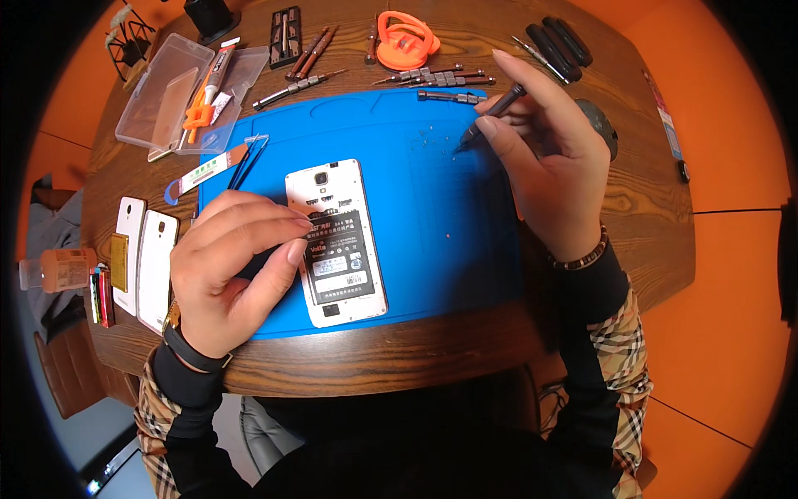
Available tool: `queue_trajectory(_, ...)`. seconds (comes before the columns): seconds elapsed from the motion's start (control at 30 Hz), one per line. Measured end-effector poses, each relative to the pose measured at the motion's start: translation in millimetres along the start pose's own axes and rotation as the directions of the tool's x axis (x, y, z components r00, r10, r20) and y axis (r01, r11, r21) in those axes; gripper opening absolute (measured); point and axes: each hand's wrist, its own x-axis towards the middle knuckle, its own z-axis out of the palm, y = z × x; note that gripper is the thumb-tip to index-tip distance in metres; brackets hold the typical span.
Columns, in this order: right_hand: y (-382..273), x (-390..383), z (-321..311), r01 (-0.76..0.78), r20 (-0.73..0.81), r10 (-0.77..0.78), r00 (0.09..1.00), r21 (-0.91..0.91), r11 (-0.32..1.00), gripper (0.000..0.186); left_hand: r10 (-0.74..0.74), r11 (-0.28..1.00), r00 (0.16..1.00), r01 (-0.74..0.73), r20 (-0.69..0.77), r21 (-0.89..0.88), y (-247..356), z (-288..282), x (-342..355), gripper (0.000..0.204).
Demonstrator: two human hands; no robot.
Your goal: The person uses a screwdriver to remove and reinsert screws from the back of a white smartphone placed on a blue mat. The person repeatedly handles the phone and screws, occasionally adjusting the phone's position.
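Observation:
On the blue mat (465, 283) lies a white smartphone (377, 287) with its back cover off, showing the camera and a black battery (339, 259). My left hand (229, 262) hovers over the phone's left side, thumb and fingers apart near the battery's upper edge. No object shows between them. A dark precision screwdriver (496, 112) is held in the thumb and fingers of my right hand (561, 154). It slants down to the left, its tip at the mat beside several tiny screws (424, 137).
Tweezers (248, 162) lie left of the phone, near white phone covers (155, 266). An open clear plastic box (162, 100) stands far left. Along the back are loose screwdriver pieces (299, 89), an orange suction cup (407, 41) and black-handled tools (557, 50).

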Motion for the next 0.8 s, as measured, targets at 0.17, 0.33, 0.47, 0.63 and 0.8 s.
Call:
queue_trajectory(0.17,3.7,1.7,4.6,0.065,-0.075,-0.063,0.995,0.033,0.997,0.058,-0.001,1.0,1.0,0.001,0.0,0.001,0.0,0.2,0.2,0.012)
queue_trajectory(0.33,4.2,2.0,3.7,0.069,-0.065,-0.068,0.996,0.014,0.998,0.059,0.003,1.0,1.0,-0.003,0.002,-0.005,0.1,-0.2,0.7,0.013)
queue_trajectory(0.47,2.5,1.7,-0.1,0.028,-0.003,-0.028,1.0,-0.02,0.999,0.06,-0.002,1.0,1.0,0.002,0.003,-0.004,0.3,-0.4,1.0,0.013)
queue_trajectory(0.63,0.5,0.4,-2.6,-0.006,0.022,0.008,1.0,-0.049,0.999,0.061,0.008,1.0,1.0,-0.008,0.0,-0.001,0.4,0.0,0.9,0.013)
queue_trajectory(0.8,1.0,-0.3,-3.1,-0.003,0.029,0.004,1.0,-0.032,0.999,0.06,0.009,1.0,1.0,-0.009,0.004,-0.009,0.4,-0.2,1.0,0.014)
